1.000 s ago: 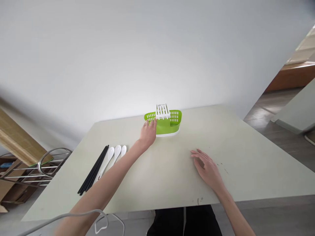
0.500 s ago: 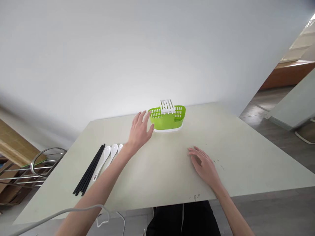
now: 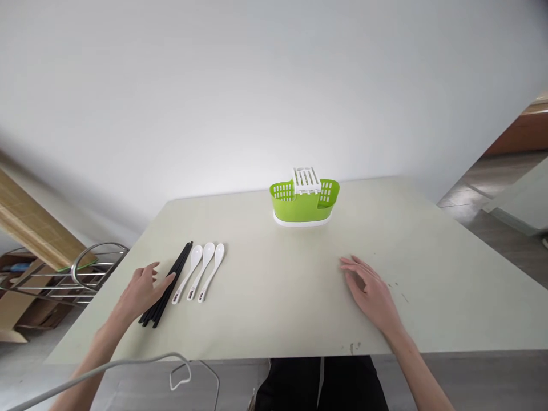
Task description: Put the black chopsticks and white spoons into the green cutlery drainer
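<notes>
My left hand (image 3: 144, 290) is over the lower part of a bundle of black chopsticks (image 3: 178, 264), thumb and fingers apart. Whether it touches them I cannot tell. Just right of the bundle lie three white spoons side by side: a left spoon (image 3: 188, 274), a middle spoon (image 3: 202, 270) and a right spoon (image 3: 213, 273), bowls toward the wall. My right hand (image 3: 369, 292) rests on the table at the right, fingers loosely stretched and holding nothing. Farther back stands a green basket (image 3: 299, 210) with a white slatted piece (image 3: 306, 180) across its middle and a white base.
The pale table (image 3: 274, 319) meets a white wall (image 3: 257, 103) at the back. A grey cable (image 3: 141, 361) crosses in front of my left forearm. Beyond the table's left side are a metal rack (image 3: 85, 279) and a cardboard box (image 3: 25, 305).
My left hand has moved from beside the basket back and left to the chopsticks, uncovering the spoons. My right hand stays on the table. The view has shifted slightly.
</notes>
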`<state>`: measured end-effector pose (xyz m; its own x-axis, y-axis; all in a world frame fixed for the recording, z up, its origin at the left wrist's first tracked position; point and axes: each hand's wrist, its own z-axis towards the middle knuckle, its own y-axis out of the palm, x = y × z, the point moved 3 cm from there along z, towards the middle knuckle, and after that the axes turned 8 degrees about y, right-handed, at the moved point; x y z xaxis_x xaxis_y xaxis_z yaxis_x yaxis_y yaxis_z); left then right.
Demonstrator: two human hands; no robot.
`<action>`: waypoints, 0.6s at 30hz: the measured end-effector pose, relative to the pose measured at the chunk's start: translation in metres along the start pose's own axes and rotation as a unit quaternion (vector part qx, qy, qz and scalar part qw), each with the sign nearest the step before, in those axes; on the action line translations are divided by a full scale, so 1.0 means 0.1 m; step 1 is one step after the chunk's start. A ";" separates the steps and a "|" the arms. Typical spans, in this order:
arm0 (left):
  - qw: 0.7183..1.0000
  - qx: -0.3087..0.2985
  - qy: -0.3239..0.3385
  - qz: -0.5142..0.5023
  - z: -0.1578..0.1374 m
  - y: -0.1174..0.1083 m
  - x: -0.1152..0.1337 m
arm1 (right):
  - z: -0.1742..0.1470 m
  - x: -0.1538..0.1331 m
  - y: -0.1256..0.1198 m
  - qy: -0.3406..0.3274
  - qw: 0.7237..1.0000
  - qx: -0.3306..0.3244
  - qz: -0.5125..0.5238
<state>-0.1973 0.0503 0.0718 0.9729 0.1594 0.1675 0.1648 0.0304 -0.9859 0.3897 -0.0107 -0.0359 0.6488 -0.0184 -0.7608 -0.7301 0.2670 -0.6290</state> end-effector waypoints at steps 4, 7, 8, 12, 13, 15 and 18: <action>0.999 -0.040 -0.015 -0.009 -0.09 0.06 -0.10 | 0.00 0.00 0.00 0.000 1.000 0.001 -0.004; 0.998 -0.059 0.005 0.006 -0.06 0.09 -0.07 | 0.00 0.00 -0.01 0.001 1.000 0.000 -0.002; 0.998 -0.063 0.009 0.021 -0.04 0.10 -0.06 | 0.00 0.00 -0.01 0.001 1.000 0.001 0.000; 0.991 -0.093 -0.003 0.097 0.04 0.08 -0.01 | 0.00 0.00 -0.02 0.006 1.000 0.002 0.003; 0.988 -0.101 -0.007 0.113 0.05 0.06 0.01 | 0.00 0.00 -0.02 0.007 1.000 0.001 0.003; 0.983 -0.115 -0.011 0.140 0.07 0.03 0.06 | 0.00 0.00 -0.02 0.011 1.000 0.000 0.003; 0.978 -0.126 -0.016 0.168 0.08 0.00 0.12 | 0.00 -0.01 -0.02 0.013 1.000 -0.001 0.007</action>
<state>-0.1866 0.0601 0.0743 0.9741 0.1489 -0.1699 -0.1248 -0.2725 -0.9540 0.3906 -0.0112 -0.0338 0.6334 -0.0400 -0.7728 -0.7391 0.2646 -0.6195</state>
